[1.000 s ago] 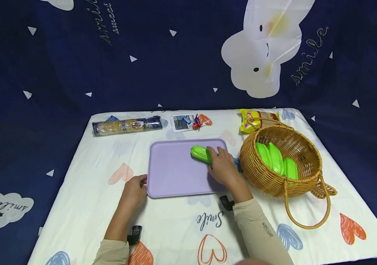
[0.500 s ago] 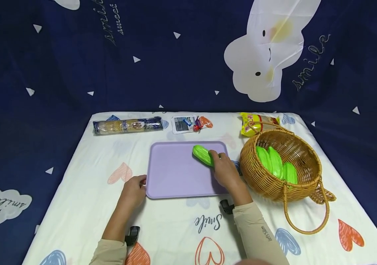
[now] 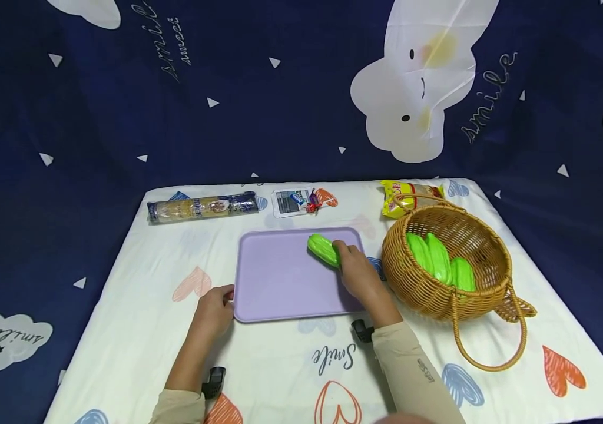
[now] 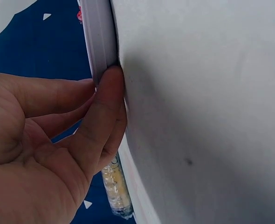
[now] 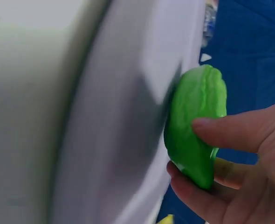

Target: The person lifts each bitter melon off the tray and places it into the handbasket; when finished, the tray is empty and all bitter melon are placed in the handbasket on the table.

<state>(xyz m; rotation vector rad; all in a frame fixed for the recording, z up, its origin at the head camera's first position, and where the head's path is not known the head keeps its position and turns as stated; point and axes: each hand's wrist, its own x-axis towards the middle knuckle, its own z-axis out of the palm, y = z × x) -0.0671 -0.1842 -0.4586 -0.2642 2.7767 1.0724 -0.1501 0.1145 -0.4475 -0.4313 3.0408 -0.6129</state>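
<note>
A pale purple tray (image 3: 280, 277) lies in the middle of the table. My left hand (image 3: 214, 309) pinches its left edge, thumb on one face and fingertips (image 4: 112, 77) at the underside in the left wrist view. Over the tray's right half, a green ridged vegetable (image 3: 322, 248) lies slantwise, glossy like plastic. My right hand (image 3: 360, 271) grips its near right end. The right wrist view shows my thumb across the green vegetable (image 5: 193, 112) and the other fingers curled behind it, its lower side close to the tray surface.
Right of the tray stands a round wicker basket (image 3: 418, 288) with several similar green vegetables (image 3: 439, 259). Along the back lie a long clear-wrapped pack (image 3: 203, 207), a flat white packet (image 3: 285, 202) with a small red wrapped item (image 3: 313, 203), and a yellow snack bag (image 3: 397, 197).
My right hand's fingers, spread over the green vegetable a second ago, have closed around its near end. The vegetable has turned slightly. My left hand stays at the tray's edge.
</note>
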